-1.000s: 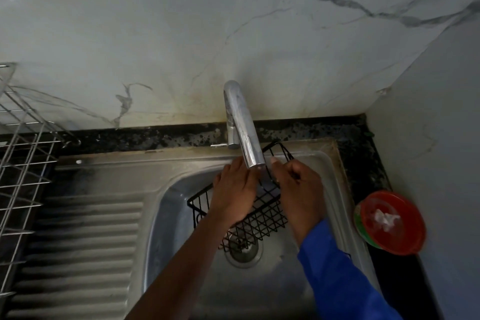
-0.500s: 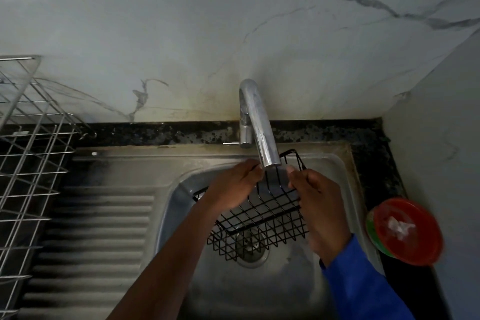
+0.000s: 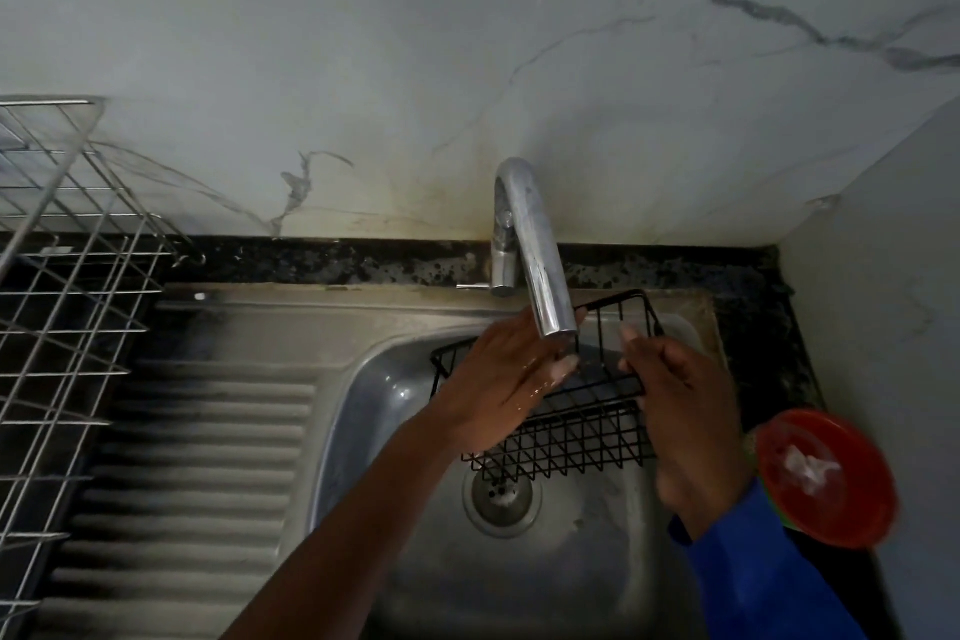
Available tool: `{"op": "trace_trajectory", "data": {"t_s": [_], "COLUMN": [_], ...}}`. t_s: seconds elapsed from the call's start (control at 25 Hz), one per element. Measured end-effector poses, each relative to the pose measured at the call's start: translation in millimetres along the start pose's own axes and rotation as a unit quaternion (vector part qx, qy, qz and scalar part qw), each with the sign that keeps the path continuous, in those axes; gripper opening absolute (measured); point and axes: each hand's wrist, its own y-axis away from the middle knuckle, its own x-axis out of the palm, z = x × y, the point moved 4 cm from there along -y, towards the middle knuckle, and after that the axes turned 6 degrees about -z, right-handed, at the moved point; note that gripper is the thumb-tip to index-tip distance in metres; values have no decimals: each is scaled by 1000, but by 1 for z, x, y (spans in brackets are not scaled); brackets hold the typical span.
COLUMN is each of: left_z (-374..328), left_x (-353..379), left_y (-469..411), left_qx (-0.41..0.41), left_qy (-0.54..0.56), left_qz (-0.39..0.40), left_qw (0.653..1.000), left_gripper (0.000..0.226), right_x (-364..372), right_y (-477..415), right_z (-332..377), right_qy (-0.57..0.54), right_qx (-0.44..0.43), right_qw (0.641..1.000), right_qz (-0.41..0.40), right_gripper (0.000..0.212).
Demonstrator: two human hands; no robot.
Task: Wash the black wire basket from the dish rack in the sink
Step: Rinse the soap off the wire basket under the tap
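— Marble-veined wall, steel sink unit below it. What runs across, left to right?

— Silver dish rack point(image 3: 62, 276) at the unit's left edge, ribbed drainboard point(image 3: 197, 431) beside it, then the sink point(image 3: 374, 379) with the faucet point(image 3: 535, 255) at its back rim. A red lid point(image 3: 826, 478) sits on the dark counter past the sink's right edge.

— And the black wire basket point(image 3: 571, 437)?

— Off the rack, held tilted over the bowl above the drain point(image 3: 501, 496), its far rim just behind the spout. I can't see it touching the sink.

— The hands?

— The left hand point(image 3: 504, 379) reaches in bare-armed, palm down over the basket's left half. Its fingertips curl onto the wires right below the spout, and the skin glistens. The right hand point(image 3: 680, 405), with a blue sleeve point(image 3: 769, 577) at the wrist, clasps the basket's right end, thumb up along the end wall and fingers wrapped round the wires.

— Which step is this?

— Rinsing and rubbing, by my reading, somewhere mid-wash. No stream of water can be made out.

— Next move?

— Likely a turn of the basket to bring the remaining mesh and corners under the spout. The right hand would need to hold firm while the left works along the wires.
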Motion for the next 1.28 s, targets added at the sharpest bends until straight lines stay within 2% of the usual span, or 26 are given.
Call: {"op": "trace_trajectory", "data": {"t_s": [0.12, 0.2, 0.32, 0.48, 0.56, 0.68, 0.84, 0.92, 1.08, 1.2, 1.28], "left_z": [31, 33, 12, 1, 15, 42, 63, 58, 32, 21, 25], "left_x": [-6, -11, -9, 4, 4, -3, 2, 3, 1, -8, -14], "left_y": [21, 28, 16, 8, 16, 37, 51, 47, 31, 25, 28], "left_qx": [-21, 11, 73, 85, 91, 32, -66, -69, 16, -4, -32], "left_qy": [3, 15, 19, 2, -14, 23, 76, 51, 43, 139, 218], "left_qz": [-6, -42, -51, -45, -39, -35, -7, -13, -55, -118, -164], "left_qw": [1000, 999, 996, 995, 995, 999, 995, 996, 997, 983, 961], "left_gripper": [60, 61, 65, 71, 71, 66, 70, 74, 83, 84, 90], "right_x": [-16, -18, -4, 8, 4, -11, -9, -1, 24, 52, 66], "right_y": [-4, -4, 2, 12, 9, 1, 6, 6, 9, 22, 30], "right_z": [9, 15, 20, 18, 12, 9, 19, 24, 25, 19, 15], "right_qy": [-6, 1, 16, 18, 12, 8, 38, 48, 87, 113, 153], "right_qx": [-7, -23, -39, -45, -20, 14, -44, -58, -83, -83, -113], "right_qw": [1000, 999, 999, 998, 999, 1000, 998, 997, 986, 968, 949], "right_qz": [-27, -28, 4, 26, 29, -3, 13, 27, 112, 206, 252], "right_gripper": [31, 30, 32, 31, 30, 26, 27, 27, 24, 30, 29]}}
